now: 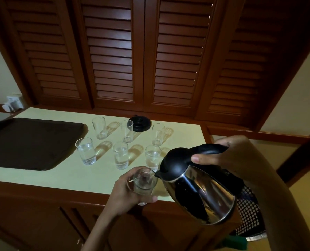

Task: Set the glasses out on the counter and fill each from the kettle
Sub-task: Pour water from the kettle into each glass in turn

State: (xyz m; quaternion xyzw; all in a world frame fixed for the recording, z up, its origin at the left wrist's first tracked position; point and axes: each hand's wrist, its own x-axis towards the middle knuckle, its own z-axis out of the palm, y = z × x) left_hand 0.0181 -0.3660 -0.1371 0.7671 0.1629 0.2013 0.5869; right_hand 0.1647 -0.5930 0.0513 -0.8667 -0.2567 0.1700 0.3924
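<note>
1. Lying at the far left of the table [63,176], a dark tray [29,142] is sitting bare, its right edge near the glasses.
2. Standing right of the tray are six glasses in two rows: the front three [121,155] are showing water, while the back three [126,130] are looking unfilled; a black kettle lid [141,123] is lying just behind the middle back glass.
3. Wrapping around a seventh glass [144,183], the left hand [125,194] is holding it in a closed grip at the table's front edge, thumb across the near side, wrist reaching up from below. The glass is judged thin, smooth and breakable, growing heavier as it fills, so taking it low around the wall is suiting it.
4. Tilting spout-down, the steel kettle [199,192] is pouring into that glass, spout at its rim. It is likely heavy and possibly hot, so only the black handle is serving as a hold.
5. Clenching that handle from above, the right hand [221,156] is keeping the thumb on the near side, forearm descending from the lower right.
</note>
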